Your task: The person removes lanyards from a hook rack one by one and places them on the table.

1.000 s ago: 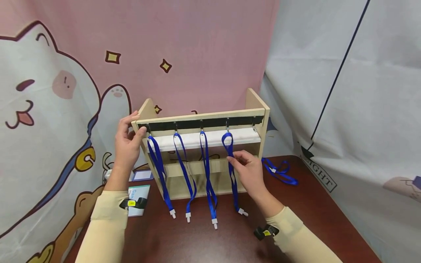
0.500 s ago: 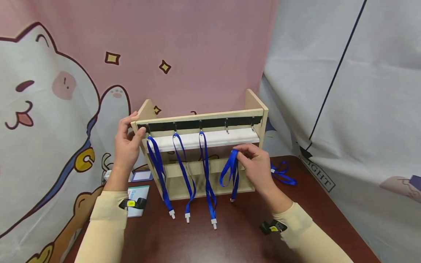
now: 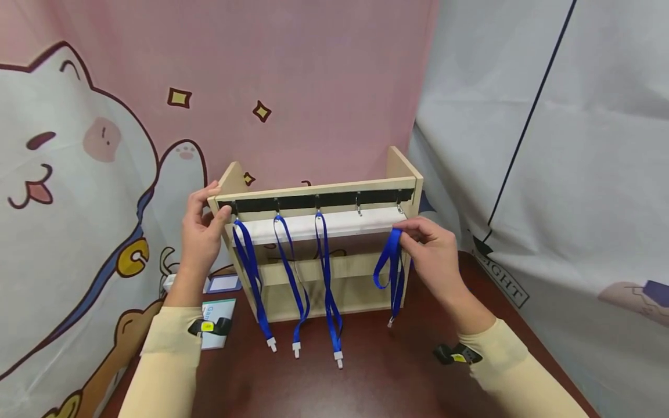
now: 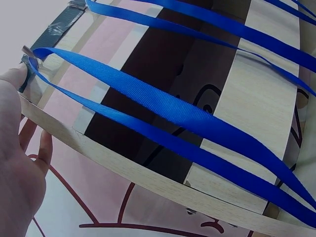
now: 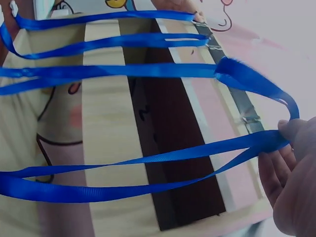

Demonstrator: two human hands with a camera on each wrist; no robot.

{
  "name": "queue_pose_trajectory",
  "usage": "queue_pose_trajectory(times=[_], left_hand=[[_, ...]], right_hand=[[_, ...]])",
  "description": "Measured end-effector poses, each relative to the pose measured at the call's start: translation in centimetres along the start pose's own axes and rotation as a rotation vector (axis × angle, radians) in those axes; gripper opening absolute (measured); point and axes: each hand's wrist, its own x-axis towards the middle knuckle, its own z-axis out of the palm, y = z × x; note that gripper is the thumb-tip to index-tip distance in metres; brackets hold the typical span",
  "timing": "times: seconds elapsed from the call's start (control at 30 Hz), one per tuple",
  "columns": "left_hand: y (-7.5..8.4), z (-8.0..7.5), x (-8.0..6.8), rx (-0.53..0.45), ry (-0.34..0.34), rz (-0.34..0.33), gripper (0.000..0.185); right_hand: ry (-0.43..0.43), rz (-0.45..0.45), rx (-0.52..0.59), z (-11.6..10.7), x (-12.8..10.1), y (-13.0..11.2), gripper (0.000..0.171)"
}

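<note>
Left hand: its fingers curl round the top left corner of the wooden rack, thumb on the front face beside the first hook. The rack stands at the rear edge of the bench. Partly hidden behind the left forearm, cards lie at the bench's left edge; their print cannot be read. Three hanging lanyards drop from the first three hooks of the black hook strip, clips touching the bench. Right hand: thumb and fingers pinch the top of the held lanyard just below the rightmost hooks, near the rack's right end. Its lower clip is hard to make out.
</note>
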Motion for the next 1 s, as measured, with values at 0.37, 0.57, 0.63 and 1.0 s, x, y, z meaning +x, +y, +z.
queue_pose_trajectory(times=[0.37,0.57,0.63,1.0], left_hand=[[-0.2,0.2,0.1,0.012,-0.004,-0.005,0.042],[0.0,0.3,-0.1,0.011,0.0,-0.011,0.043],[0.2,0.3,-0.1,0.011,0.001,-0.011,0.043],[0.1,0.1,-0.1,0.014,0.011,-0.023,0.042]], right_hand=[[0.028,-0.066,-0.14,-3.9,1.0,-0.2,0.019],[0.033,-0.107,-0.17,-5.9,1.5,0.7,0.019],[0.026,-0.111,-0.181,-6.6,1.6,0.9,0.019],[0.04,-0.068,-0.273,-10.6,1.8,2.9,0.018]])
